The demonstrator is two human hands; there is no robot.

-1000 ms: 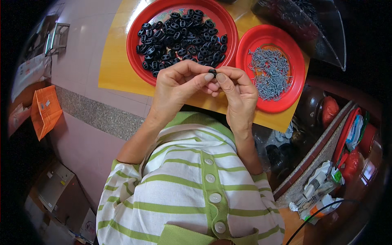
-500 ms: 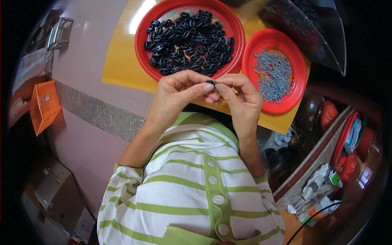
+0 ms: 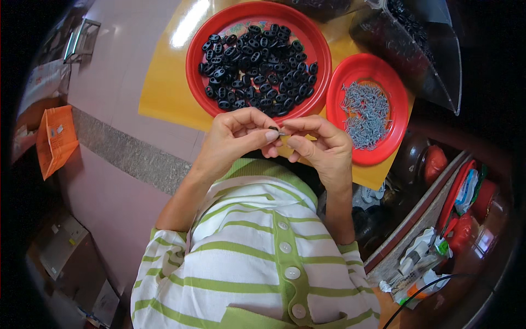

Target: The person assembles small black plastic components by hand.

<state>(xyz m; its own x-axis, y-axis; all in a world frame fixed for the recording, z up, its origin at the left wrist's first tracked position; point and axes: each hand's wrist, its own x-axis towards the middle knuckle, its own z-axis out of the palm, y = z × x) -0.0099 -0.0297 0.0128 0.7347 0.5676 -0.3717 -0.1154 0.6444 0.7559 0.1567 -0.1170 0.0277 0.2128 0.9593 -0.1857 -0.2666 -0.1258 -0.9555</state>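
Between its thumb and fingers my left hand (image 3: 238, 134) pinches a small black oval plastic piece (image 3: 273, 129), mostly hidden by the fingertips. A thin grey screw (image 3: 281, 134) sticks out of the piece toward the right. Close beside the screw is my right hand (image 3: 323, 145), its thumb and index fingertip slightly parted around the screw's end. Beyond my hands, a large round red tray (image 3: 200, 33) holds many black oval pieces with holes (image 3: 255, 63). To its right, a smaller red dish (image 3: 399, 104) holds a pile of grey screws (image 3: 367, 118).
Both trays stand on a yellow tabletop (image 3: 164, 82). A clear plastic bin (image 3: 433, 71) with dark pieces is at the far right. Lower right, a shelf holds red bags (image 3: 464, 230) and packets. An orange bag (image 3: 57, 140) is at the left, above a tiled floor (image 3: 120, 203).
The right thumb and index finger have parted a little from the black piece, and the screw now shows. Trays and hands appear slightly lower in the picture.
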